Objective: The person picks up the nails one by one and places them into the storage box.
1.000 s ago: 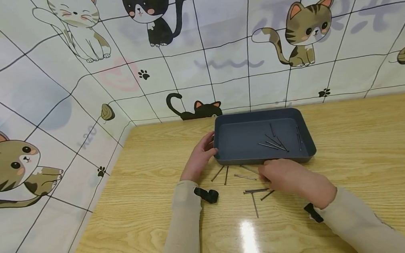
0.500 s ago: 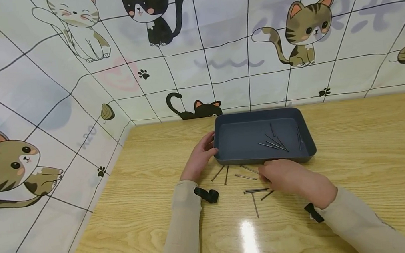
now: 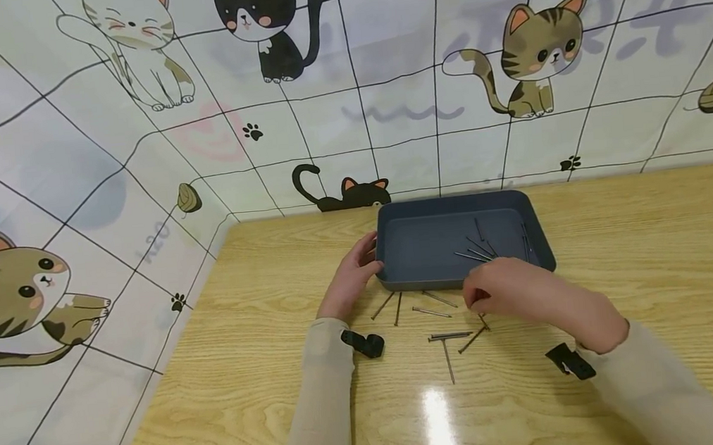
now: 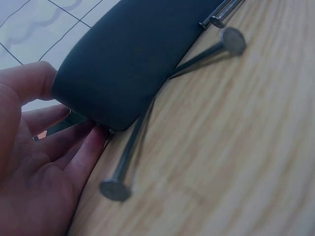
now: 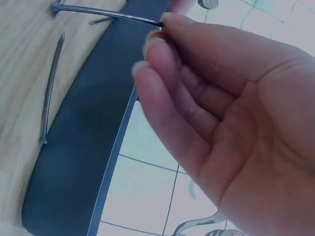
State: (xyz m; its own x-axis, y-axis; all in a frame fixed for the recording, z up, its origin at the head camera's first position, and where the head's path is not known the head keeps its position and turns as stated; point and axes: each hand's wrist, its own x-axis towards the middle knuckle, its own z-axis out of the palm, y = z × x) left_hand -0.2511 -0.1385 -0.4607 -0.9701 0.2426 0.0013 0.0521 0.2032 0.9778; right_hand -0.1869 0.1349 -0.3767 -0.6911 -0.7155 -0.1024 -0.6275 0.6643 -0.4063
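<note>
My right hand (image 3: 508, 287) pinches a steel nail (image 5: 108, 14) near its pointed end between thumb and fingertips, its head sticking out. This hand is just in front of the dark blue-grey tray (image 3: 422, 245), over its front right part. At the tray's left end rests my left hand (image 3: 351, 276), thumb and fingers touching the wall near the front corner. Several nails (image 3: 475, 249) lie inside the tray on the right, partly hidden by the right hand. More loose nails (image 3: 431, 311) are scattered on the table in front of the tray, two of them near my left hand.
The wood-grain table (image 3: 259, 273) meets a cat-printed backdrop (image 3: 400, 141) just behind the tray and along the left. Black cameras sit on both wrists, including the left wrist camera (image 3: 367, 344). One loose nail (image 3: 449, 363) points toward the front.
My right hand has risen from the table and shifted slightly right, now with a nail hanging from its fingertips. The left hand and the tray have stayed in place.
</note>
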